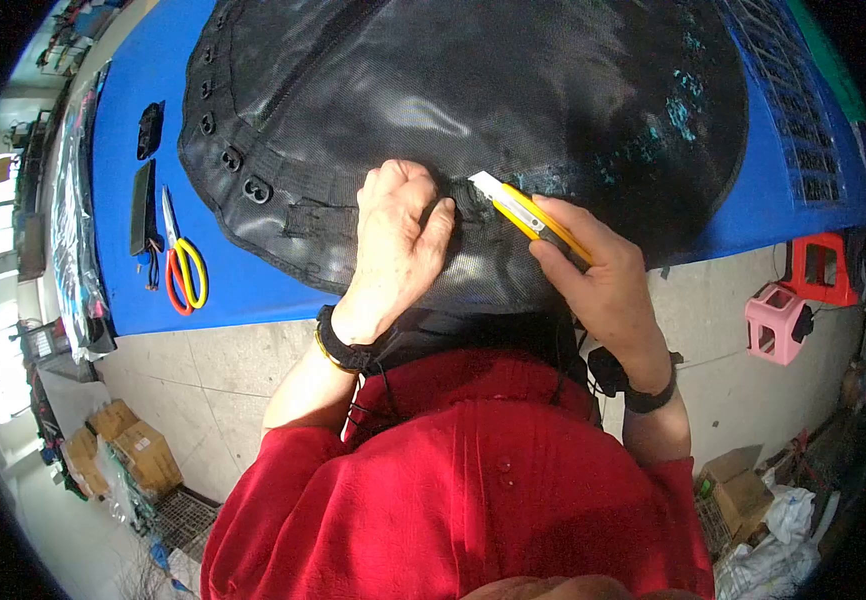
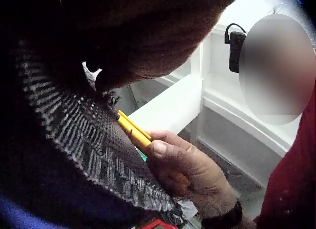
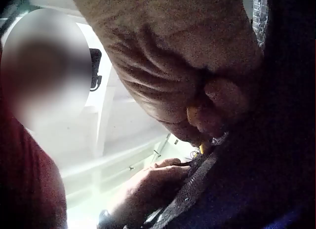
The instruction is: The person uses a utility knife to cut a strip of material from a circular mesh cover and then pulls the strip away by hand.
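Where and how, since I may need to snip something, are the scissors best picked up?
Best by the red and yellow handles, coming from the person's side, probably with the left hand, which is nearer. The scissors lie flat on the blue table, handles towards the person, blades pointing away.

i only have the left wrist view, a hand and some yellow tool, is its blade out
Observer: Yes, in the head view a pale blade shows at the front of the yellow knife in the right hand.
Operator: where's the other hand from that blade
Observer: Close by on its left: the left hand has its curled fingers on the black mesh.
Operator: any other cutting tool around
Observer: Scissors lie on the blue table, beyond the left edge of the mesh.
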The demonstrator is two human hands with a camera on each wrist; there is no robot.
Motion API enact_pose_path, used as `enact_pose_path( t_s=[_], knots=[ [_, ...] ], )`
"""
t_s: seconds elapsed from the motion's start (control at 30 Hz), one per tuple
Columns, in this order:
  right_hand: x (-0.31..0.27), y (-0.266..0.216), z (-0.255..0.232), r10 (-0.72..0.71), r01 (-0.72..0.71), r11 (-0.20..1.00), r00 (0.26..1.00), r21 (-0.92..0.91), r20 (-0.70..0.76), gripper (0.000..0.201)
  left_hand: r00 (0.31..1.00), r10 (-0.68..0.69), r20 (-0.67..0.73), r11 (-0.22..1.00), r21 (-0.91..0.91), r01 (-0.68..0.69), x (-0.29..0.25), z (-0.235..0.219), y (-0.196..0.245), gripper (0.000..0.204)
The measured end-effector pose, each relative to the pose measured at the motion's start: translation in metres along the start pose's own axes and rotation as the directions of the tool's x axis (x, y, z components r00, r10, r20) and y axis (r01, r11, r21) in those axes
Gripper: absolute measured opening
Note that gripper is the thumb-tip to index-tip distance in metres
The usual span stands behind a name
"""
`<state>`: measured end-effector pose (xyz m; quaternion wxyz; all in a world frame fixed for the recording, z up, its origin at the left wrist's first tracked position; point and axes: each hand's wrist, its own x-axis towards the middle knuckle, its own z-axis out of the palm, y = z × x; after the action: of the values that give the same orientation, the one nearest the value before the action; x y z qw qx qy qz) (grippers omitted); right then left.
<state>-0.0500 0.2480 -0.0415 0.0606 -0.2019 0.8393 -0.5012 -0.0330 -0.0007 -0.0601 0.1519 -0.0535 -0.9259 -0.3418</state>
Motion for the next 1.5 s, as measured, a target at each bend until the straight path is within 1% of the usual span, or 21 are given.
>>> enact_pose_path(
  t_s=[0.1,0.2,0.43,0.53,0.6,0.63,0.7,0.83,0.9,1.0,1.1,1.2,1.3,1.4,1.5],
  knots=[
    [0.001,0.0,-0.002,-0.017,0.017,1.0,1.0,-0.018,0.009,0.04,1.0,-0.004,-0.004,1.0,-0.005,0.004,0.0,0.0,0.0,0.015],
    [0.001,-0.003,-0.01,0.062,-0.061,0.998,0.992,-0.012,0.106,0.04,1.0,-0.007,-0.008,1.0,-0.011,0.007,0.0,0.0,0.0,0.015],
    [-0.005,-0.002,-0.006,0.028,-0.029,0.999,0.997,0.016,0.068,0.04,1.0,0.0,-0.017,1.0,-0.012,0.0,0.0,0.0,0.0,0.016],
    [-0.005,-0.002,-0.005,0.028,-0.029,1.0,0.998,0.006,0.057,0.04,1.0,-0.022,-0.014,0.998,-0.056,0.021,0.0,0.0,0.0,0.014],
    [-0.007,-0.004,-0.004,0.048,-0.048,0.999,0.997,0.0,0.056,0.04,0.998,-0.06,-0.016,0.997,-0.044,0.059,0.0,0.0,0.002,0.018],
    [-0.008,-0.003,-0.003,0.008,-0.006,0.999,0.999,-0.032,0.038,0.041,0.997,-0.079,-0.018,0.996,-0.039,0.078,0.0,0.0,0.003,0.021],
    [-0.009,-0.001,-0.001,-0.074,0.075,0.992,0.997,-0.098,0.007,0.043,0.997,-0.058,-0.044,0.997,-0.048,0.056,0.001,0.001,0.005,0.023],
    [-0.013,-0.008,-0.002,-0.105,0.109,0.967,0.994,-0.23,0.031,0.046,0.996,-0.063,-0.067,0.997,-0.049,0.06,0.001,0.004,0.007,0.025],
    [-0.013,-0.014,-0.002,-0.108,0.119,0.944,0.993,-0.309,0.054,0.046,0.996,-0.061,-0.069,0.998,-0.019,0.06,0.001,0.005,0.006,0.023],
    [-0.015,-0.013,-0.003,-0.175,0.19,0.898,0.982,-0.397,0.073,0.047,0.997,-0.067,-0.037,0.998,-0.016,0.066,0.001,0.003,0.006,0.02],
    [-0.015,-0.015,-0.004,-0.122,0.146,0.912,0.989,-0.383,0.088,0.048,0.998,-0.059,-0.016,0.998,-0.004,0.059,0.001,0.003,0.005,0.018],
    [-0.017,-0.002,0.003,-0.1,0.096,0.977,0.995,-0.189,-0.011,0.048,0.999,-0.044,-0.02,0.999,0.005,0.044,0.002,0.005,0.005,0.017],
    [-0.017,-0.003,0.001,-0.079,0.075,0.987,0.997,-0.144,-0.026,0.046,0.999,-0.042,-0.019,0.999,0.01,0.042,0.003,0.004,0.006,0.016],
    [-0.016,-0.007,-0.004,0.013,-0.011,0.995,1.0,-0.094,0.023,0.045,0.999,-0.032,-0.021,0.999,0.015,0.032,0.003,0.004,0.005,0.015],
    [-0.014,-0.007,0.0,-0.007,0.007,0.996,1.0,-0.093,0.006,0.044,0.999,-0.027,-0.02,0.999,0.018,0.027,0.003,0.004,0.006,0.015]
  ],
)
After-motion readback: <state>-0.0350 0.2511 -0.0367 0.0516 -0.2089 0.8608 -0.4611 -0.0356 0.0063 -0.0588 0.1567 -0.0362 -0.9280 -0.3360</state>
